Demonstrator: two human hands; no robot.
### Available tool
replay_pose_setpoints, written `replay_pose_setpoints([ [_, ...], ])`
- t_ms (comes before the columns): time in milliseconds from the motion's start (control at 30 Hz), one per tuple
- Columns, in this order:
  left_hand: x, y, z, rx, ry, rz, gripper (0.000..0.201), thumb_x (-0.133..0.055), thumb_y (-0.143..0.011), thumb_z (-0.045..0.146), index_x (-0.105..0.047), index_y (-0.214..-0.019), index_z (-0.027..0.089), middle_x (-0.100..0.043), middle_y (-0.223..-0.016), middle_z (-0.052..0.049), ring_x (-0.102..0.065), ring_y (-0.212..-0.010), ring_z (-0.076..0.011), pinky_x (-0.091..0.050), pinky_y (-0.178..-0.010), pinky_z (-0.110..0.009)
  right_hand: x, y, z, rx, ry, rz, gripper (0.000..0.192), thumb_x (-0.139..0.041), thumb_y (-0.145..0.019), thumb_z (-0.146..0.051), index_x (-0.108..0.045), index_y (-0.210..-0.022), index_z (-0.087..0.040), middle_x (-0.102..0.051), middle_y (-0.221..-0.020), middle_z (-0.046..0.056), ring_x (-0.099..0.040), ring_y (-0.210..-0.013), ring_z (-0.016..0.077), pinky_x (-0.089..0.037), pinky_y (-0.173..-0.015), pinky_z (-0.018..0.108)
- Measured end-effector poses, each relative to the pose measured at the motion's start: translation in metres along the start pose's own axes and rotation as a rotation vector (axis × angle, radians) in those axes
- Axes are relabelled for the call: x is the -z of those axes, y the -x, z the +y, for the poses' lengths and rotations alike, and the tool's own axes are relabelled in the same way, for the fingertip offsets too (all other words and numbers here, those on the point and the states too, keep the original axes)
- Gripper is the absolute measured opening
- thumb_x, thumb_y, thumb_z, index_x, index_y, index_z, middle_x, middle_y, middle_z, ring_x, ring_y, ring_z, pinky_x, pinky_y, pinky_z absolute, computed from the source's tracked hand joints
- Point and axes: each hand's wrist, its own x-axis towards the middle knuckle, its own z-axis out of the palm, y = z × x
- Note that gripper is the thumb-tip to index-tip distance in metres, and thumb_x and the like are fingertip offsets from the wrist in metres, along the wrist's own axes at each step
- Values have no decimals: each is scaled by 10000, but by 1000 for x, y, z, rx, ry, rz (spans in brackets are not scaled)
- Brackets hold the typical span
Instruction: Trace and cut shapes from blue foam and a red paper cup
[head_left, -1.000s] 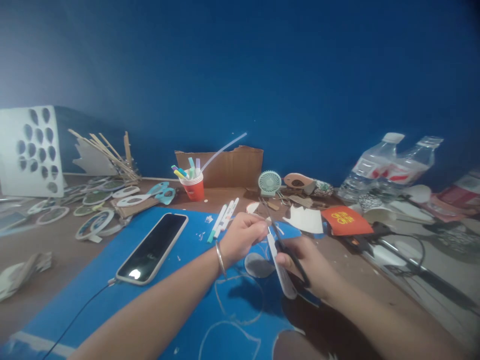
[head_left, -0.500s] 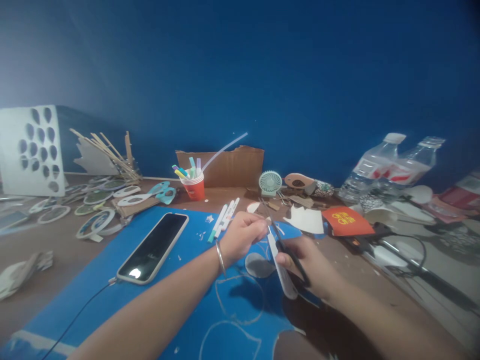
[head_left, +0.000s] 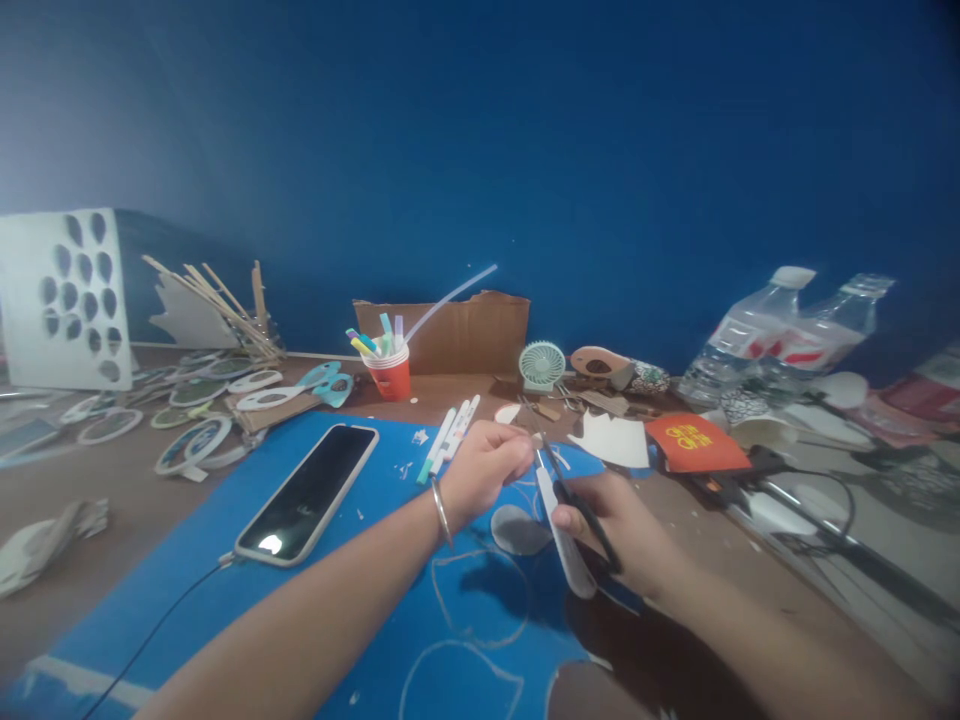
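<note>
The lower blade of the black-handled scissors (head_left: 574, 500) is being hidden behind a narrow white card strip (head_left: 564, 535). The scissors are being gripped by the curled right hand (head_left: 611, 530) above the blue sheet (head_left: 225, 540). At ten o'clock from it, the strip's top is being pinched by the left hand (head_left: 487, 470); its fingertips are being blurred.

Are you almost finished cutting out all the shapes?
Not nearly. Done: a heap of finished oval cutouts lies at the left, and one grey oval sits loose on the blue sheet. In hand: the right hand works the scissors on a white piece that the left hand steadies. Left: several drawn outlines on the blue sheet remain uncut.
</note>
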Motion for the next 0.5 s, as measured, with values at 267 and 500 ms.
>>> replay_pose_setpoints([
  [267, -2, 1, -7, -32, 12, 91, 345, -358, -765, 285, -384, -441, 170, -372, -427, 33, -345, -431, -79, -263, -449, -234, -2, -2, 0, 9, -17, 63, 561, -432, -671, -717, -364, -535, -178, -271, -556, -39, -256, -550, 102, -223, -475, 231],
  [500, -14, 7, -6, -34, -91, 174, 329, -417, -774, 264, -398, -460, 167, -363, -446, 44, -331, -450, -75, -264, -466, -228, -6, -2, 2, -27, -22, 45, 546, -456, -676, -697, -395, -545, -171, -301, -565, -36, -275, -560, 106, -250, -482, 227],
])
